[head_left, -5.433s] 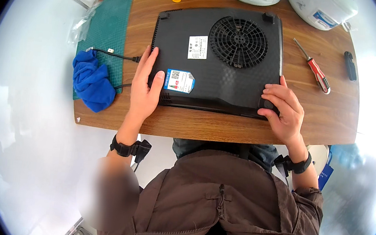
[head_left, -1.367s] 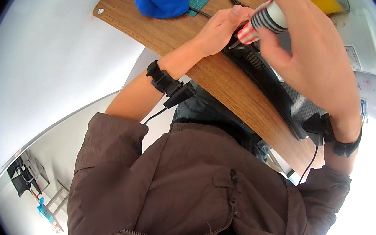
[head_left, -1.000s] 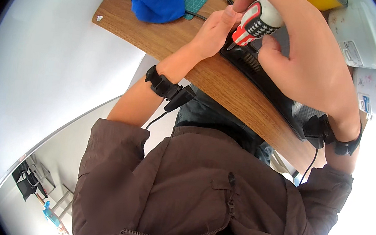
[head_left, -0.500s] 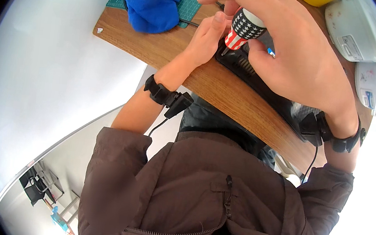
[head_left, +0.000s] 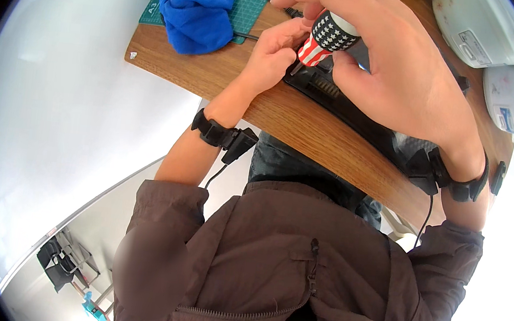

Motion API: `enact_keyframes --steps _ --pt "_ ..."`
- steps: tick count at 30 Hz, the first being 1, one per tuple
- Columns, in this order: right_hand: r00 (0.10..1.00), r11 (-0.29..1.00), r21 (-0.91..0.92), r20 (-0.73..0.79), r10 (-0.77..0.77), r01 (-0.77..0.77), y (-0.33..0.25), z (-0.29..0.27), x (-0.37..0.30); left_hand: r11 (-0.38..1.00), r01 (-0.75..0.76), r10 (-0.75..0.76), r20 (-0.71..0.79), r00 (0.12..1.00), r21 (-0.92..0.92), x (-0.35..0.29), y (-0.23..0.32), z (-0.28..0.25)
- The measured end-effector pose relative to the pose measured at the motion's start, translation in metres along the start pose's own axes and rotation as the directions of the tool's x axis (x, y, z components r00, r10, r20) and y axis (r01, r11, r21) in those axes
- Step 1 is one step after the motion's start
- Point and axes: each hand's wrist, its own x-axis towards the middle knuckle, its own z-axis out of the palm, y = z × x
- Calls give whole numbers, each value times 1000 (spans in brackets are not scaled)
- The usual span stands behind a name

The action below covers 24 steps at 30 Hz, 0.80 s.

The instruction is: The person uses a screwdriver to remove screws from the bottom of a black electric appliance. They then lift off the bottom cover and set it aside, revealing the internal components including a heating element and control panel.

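A: Item one, right hand point(head_left: 403, 82)?
B: Fingers closed around a screwdriver point(head_left: 325, 37), handle patterned red, white and dark with stars and stripes, held nearly upright, tip down at the near left corner of a black flat appliance point(head_left: 344, 104)

A: Item two, left hand point(head_left: 274, 53)?
B: Fingers pinched narrow at the screwdriver's shank, just above the appliance corner, apparently steadying the tip. Whether they grip a screw, cannot tell; the tip itself is hidden between the fingers

A: Item three, the appliance?
B: Lying flat along the near edge of the wooden desk point(head_left: 228, 79), mostly covered by the right hand and forearm. A dark cord point(head_left: 245, 35) leads off toward the far left

A: Other entries?
B: Blue cloth point(head_left: 195, 7) bunched at the far left corner, partly on a green cutting mat point(head_left: 252, 0); two white lidded appliances point(head_left: 481, 27) at the far right edge; black bands on both wrists

A: Handling note for the step in hand?
B: Judgement only: keep the driver square to the screw head, press straight down while turning, and let the left fingers guide the shank without dragging on it. A tilted shaft could slip off and mar the casing
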Motion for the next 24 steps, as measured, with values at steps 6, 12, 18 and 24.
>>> enact_keyframes --steps 6,12,18,24 --pt "999 999 35 -50 17 -15 8 0 -15 992 35 -29 49 998 -121 -5 1 -1" --pt "983 992 96 -171 -66 83 32 -3 -32 968 -114 116 6 993 223 -15 11 -5" --pt "948 993 113 -314 54 -19 35 -5 -46 796 -62 139 -82 987 602 -24 22 -4" --pt "869 971 237 -483 106 13 43 -20 -86 819 163 11 -299 954 550 8 25 24"
